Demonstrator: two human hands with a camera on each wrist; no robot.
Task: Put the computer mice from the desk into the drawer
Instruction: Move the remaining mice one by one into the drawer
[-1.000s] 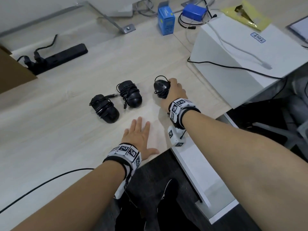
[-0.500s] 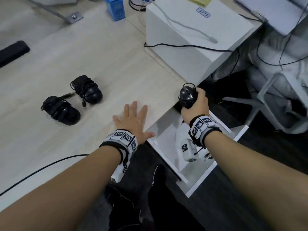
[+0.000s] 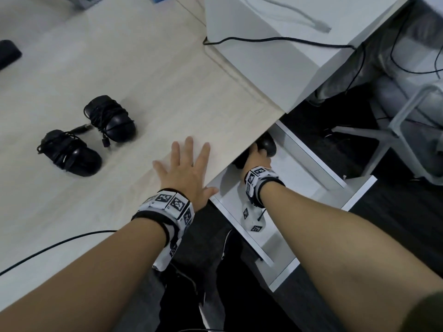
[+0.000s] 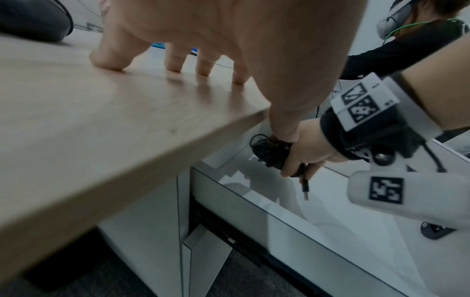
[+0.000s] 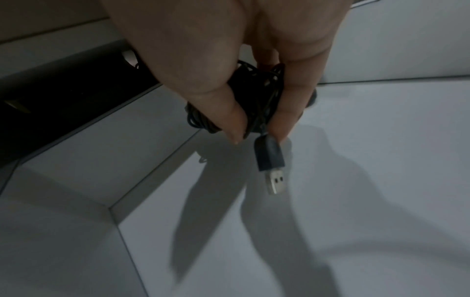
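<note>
We see a pale wood-grain worktop (image 3: 148, 75) under even, soft light. A white box (image 3: 275, 65) sits at its far right corner, a black cable (image 3: 275, 40) draped across it. Below, dark floor (image 3: 395, 219) and the light grey legs of a chair (image 3: 393, 130). Under the worktop stands a white cabinet (image 4: 152, 231). Another person in a black sleeve (image 4: 396, 52) is beyond.

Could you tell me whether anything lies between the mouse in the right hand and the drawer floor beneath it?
Nothing visible does. The right hand holds the mouse inside the open drawer; below it the floor shows bare, with only its USB plug dangling.
</note>
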